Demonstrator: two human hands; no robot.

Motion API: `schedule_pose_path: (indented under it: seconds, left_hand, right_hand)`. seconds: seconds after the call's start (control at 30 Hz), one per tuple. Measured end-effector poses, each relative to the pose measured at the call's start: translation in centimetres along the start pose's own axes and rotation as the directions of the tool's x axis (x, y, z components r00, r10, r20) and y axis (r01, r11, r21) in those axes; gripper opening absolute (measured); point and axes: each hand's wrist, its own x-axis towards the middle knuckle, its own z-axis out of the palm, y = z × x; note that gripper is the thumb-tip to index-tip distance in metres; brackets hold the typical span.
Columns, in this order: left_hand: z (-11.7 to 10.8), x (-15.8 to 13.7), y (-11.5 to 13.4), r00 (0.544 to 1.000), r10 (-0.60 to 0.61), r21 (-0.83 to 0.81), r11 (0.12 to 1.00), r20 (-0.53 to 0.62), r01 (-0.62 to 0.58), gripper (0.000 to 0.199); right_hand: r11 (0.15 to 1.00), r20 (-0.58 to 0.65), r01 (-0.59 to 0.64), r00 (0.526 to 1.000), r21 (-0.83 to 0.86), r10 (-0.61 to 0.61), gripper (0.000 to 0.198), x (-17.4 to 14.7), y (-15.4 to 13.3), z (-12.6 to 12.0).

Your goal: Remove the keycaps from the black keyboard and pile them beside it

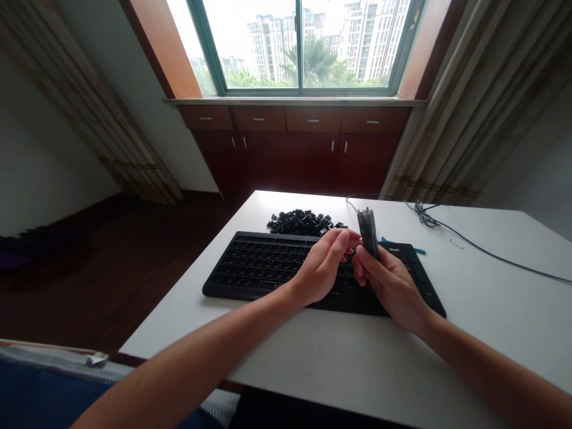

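My right hand (393,283) is closed around a dark, narrow, box-shaped device (367,229), held upright with a small metal-looking tip at its top. I cannot make out its exact kind. Just to its left is my left hand (324,262), its fingers stretched toward the device and nothing visible in them; whether they touch it is unclear. Below both hands lies a black keyboard (254,262) with its keycaps off over the visible left part. A heap of loose black keycaps (301,221) sits behind it. My hands hide the keyboard's middle.
A thin blue tool (420,251) lies partly behind the keyboard's right end. Farther right are a small bent wire (456,243) and a black cable (473,243) with a bundled coil. The white table (286,351) ends close to my body; wooden cabinets (290,155) stand beyond it.
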Motion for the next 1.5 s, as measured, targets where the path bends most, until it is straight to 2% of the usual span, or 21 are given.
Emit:
schedule_pose_path:
  seconds: [0.17,0.3,0.5,0.63,0.77,0.93,1.17,1.33,1.5]
  left_hand:
    - [0.14,0.04,0.14,1.0,0.003,-0.064,0.998,0.017,-0.002,0.041]
    - [0.22,0.09,0.15,0.997,0.03,-0.12,0.993,0.069,-0.021,0.038]
    - [-0.1,0.06,-0.17,0.994,0.076,0.016,0.997,0.073,-0.077,0.033]
    - [-0.13,0.04,-0.29,0.994,0.091,0.04,0.995,0.061,-0.094,0.032]
    - [-0.12,0.01,-0.42,0.998,0.066,0.043,0.997,0.017,-0.066,0.039]
    - [-0.2,0.08,-0.25,1.0,0.016,0.091,0.996,0.004,-0.016,0.037]
    - [-0.12,0.02,-0.05,1.0,0.007,0.053,0.999,0.003,-0.008,0.035]
    - [-0.06,0.04,-0.16,1.0,-0.001,0.044,0.999,-0.011,0.002,0.034]
    - [-0.12,0.06,-0.16,1.0,0.007,0.036,0.999,-0.005,-0.006,0.033]
  right_hand:
    - [1.0,0.006,0.022,1.0,0.01,-0.022,0.035,-0.09,-0.04,-0.04]
    - [1.0,0.033,0.007,0.999,0.0,-0.007,0.023,0.06,0.0,-0.21]
    - [0.999,0.068,-0.005,0.998,-0.036,0.008,0.023,0.03,-0.07,-0.34]
    - [1.0,0.054,0.005,0.999,-0.025,-0.004,0.022,-0.03,0.04,-0.15]
    - [0.999,0.002,0.011,1.0,0.037,-0.011,0.021,0.12,0.18,0.01]
    - [0.998,-0.029,-0.011,0.999,0.065,0.013,0.03,0.43,0.06,0.05]
    - [0.999,-0.048,-0.035,0.998,0.0,0.035,0.036,0.59,-0.24,0.04]
    - [0.999,-0.059,-0.04,0.997,0.022,0.041,0.041,0.59,-0.13,-0.02]
    - [1.0,-0.041,-0.029,0.999,0.005,0.029,0.038,0.51,0.03,0.09]
